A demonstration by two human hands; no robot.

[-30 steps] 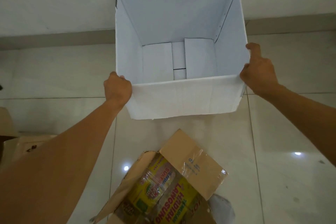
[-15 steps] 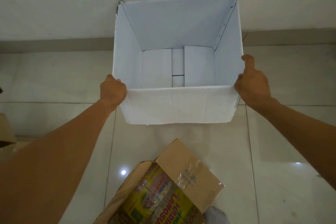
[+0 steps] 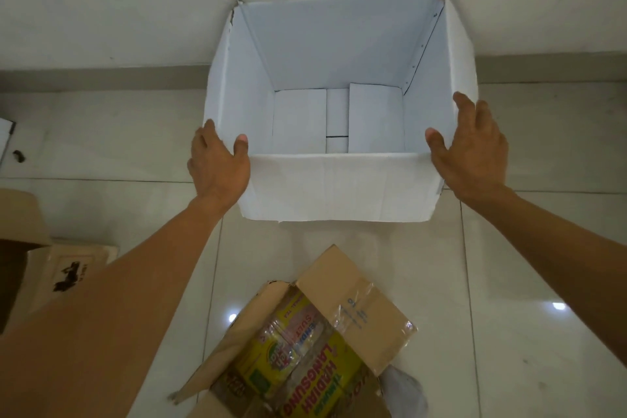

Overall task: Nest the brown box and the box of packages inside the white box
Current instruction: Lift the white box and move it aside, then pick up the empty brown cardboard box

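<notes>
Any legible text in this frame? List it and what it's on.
"HADIAH LANGSUNG": red letters, upside down, on the yellow plastic-wrapped packages in the open brown cardboard box.
Other package print: too blurred.
Small print on that box's flap: too small.
Black marks on the tan carton at left: unreadable.
White box: none.

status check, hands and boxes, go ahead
Left hand and right hand open, at the white box's near corners. White box empty. Box of packages on floor in front, brown box far left. Nothing blocking.

Open white box (image 3: 339,187) upright — box of packages (image 3: 298,353) near, brown box (image 3: 20,248) left.
</notes>
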